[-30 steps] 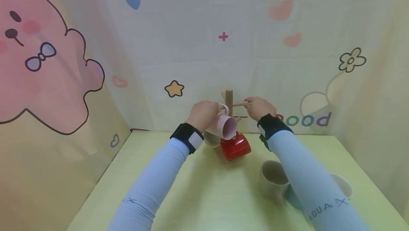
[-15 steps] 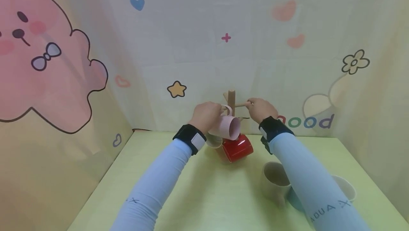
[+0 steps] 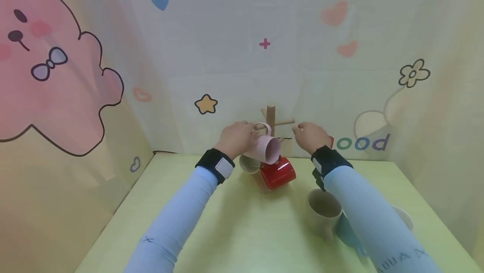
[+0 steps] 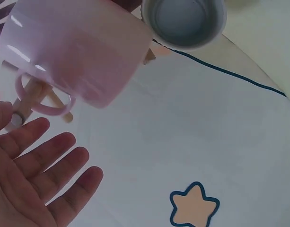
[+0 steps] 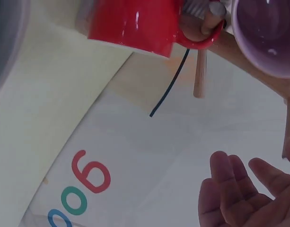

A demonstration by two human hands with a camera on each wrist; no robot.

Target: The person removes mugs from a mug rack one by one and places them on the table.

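Note:
A wooden mug tree (image 3: 270, 115) stands at the back of the table. From one of its upper pegs a pink mug (image 3: 262, 149) hangs by its handle, lying sideways. My left hand (image 3: 237, 137) is beside that handle; in the left wrist view its fingers (image 4: 64, 161) are extended and apart from the mug. My right hand (image 3: 311, 136), fingers loosely bent and holding nothing, is just off the tip of the right-hand peg (image 3: 285, 122). Below, a red mug (image 3: 277, 174) hangs by its handle on a lower peg, with a pale mug (image 3: 249, 164) to its left.
At the right front of the table (image 3: 211, 239) stand a light mug (image 3: 323, 210), a blue mug (image 3: 345, 231) and a white mug (image 3: 403, 218), the last two partly behind my right sleeve. A printed curtain (image 3: 234, 54) rises right behind the mug tree.
My right hand has let go of the right-hand peg and moved slightly right and down. The left hand has let go of the pink mug's handle and eased left. The pink mug stays hanging.

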